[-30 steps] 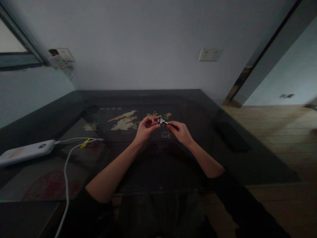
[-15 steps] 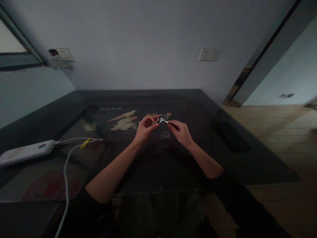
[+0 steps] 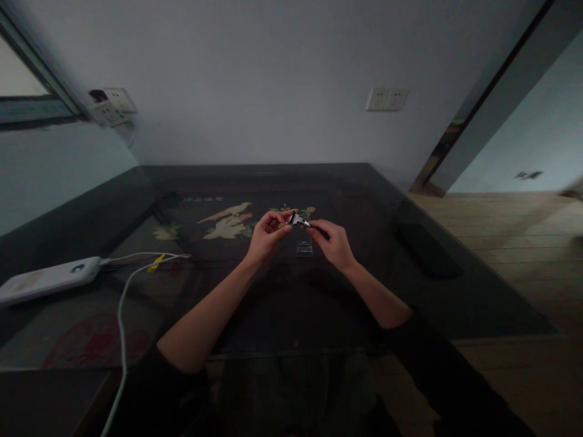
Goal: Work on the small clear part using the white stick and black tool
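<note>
Metal piece (image 3: 299, 221), small and shiny, is what your two hands hold between them, above the dark glass table (image 3: 455, 303) and a little toward you from the bird and flower picture (image 3: 230, 222) under the glass. It is too small and dim to say what it is.

Taking the rest from large to small, with the table as your mark: the table fills the middle of the view and runs back to the grey wall (image 3: 273, 73). On that wall above the table's far right corner sits a white double socket (image 3: 386, 99); a second socket plate (image 3: 109, 104) hangs above the far left corner. Past the table's right edge lies wooden floor (image 3: 523, 243). On the table's left side rests a white power bank (image 3: 48, 279), with a white cable (image 3: 122, 315) running from it toward you and off the near edge. Near the table's right edge lies a flat dark object (image 3: 426, 250), well apart from your hands.

Your left hand (image 3: 268, 238) has its fingertips pinched onto the left end of the metal piece. Your right hand (image 3: 332, 241) pinches the right end, fingers curled in. Both forearms are bare, with dark sleeves near the elbows.

On the glass just below your fingertips sits a small clear box-like thing (image 3: 304, 247), touching neither hand as far as you can tell.
</note>
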`<action>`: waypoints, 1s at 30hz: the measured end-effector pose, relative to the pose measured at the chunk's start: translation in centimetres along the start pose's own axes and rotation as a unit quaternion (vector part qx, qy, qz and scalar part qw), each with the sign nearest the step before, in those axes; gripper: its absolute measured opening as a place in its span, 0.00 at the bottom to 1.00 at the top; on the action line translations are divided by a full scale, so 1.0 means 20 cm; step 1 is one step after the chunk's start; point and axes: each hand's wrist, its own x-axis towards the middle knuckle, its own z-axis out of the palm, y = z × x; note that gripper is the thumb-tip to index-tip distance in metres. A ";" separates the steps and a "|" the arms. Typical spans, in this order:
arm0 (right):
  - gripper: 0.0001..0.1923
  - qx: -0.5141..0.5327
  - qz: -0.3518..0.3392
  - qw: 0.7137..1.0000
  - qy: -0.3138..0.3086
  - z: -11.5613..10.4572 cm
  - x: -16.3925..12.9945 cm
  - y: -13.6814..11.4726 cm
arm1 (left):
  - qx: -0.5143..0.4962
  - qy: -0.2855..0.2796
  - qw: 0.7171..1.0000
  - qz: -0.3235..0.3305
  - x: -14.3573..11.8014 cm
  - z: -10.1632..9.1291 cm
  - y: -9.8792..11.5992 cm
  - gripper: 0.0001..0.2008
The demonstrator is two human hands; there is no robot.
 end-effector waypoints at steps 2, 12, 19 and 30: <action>0.12 0.003 -0.002 1.000 0.001 0.00 0.00 0.00 | 0.005 -0.002 1.000 0.003 0.00 0.00 0.00 0.14; 0.11 0.001 -0.021 1.000 0.015 0.01 -0.01 0.02 | -0.012 -0.008 1.000 0.006 0.00 -0.01 -0.01 0.13; 0.11 -0.004 -0.044 0.999 0.018 0.02 -0.01 0.02 | 0.002 -0.007 1.000 0.014 0.01 -0.01 -0.02 0.13; 0.11 0.000 -0.056 0.998 0.032 0.02 -0.01 0.03 | -0.007 -0.007 1.000 0.016 0.00 0.00 -0.01 0.14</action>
